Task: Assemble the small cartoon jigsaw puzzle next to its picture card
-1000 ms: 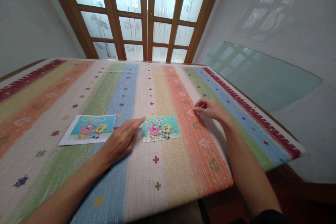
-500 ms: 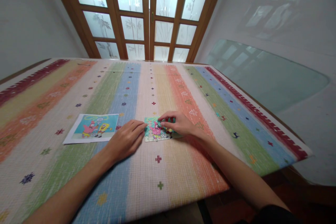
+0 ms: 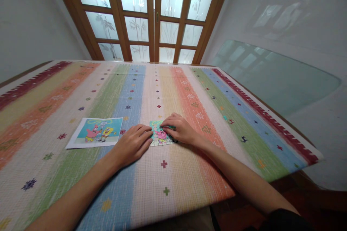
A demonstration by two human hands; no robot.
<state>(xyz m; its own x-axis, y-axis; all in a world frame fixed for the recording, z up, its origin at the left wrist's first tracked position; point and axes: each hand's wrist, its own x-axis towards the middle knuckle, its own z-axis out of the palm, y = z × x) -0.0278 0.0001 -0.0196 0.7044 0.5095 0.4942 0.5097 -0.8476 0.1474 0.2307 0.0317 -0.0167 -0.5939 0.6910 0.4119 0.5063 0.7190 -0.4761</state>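
A small jigsaw puzzle [image 3: 159,138], with a pink figure on a green and pale ground, lies flat on the table. At its left edge rests my left hand [image 3: 136,143], palm down, fingers stretched out and their tips touching the border. My right hand [image 3: 179,129] reaches over the puzzle from the right and covers its right part. Its thumb and fingers are drawn together at the puzzle's upper middle. Whatever they pinch is hidden by the fingertips. Left of my left hand lies a printed picture [image 3: 99,131] with a pink and a yellow cartoon figure.
A striped, patterned tablecloth [image 3: 189,173] covers the large table, whose front edge slants up to the right. Wooden doors [image 3: 154,18] with frosted panes stand behind the table. On the right a glass panel [image 3: 273,75] is against the white wall.
My right hand has shifted slightly left over the puzzle, and its thumb and fingers have come closer together. My left hand has stayed at the left edge, its fingers a little more spread.
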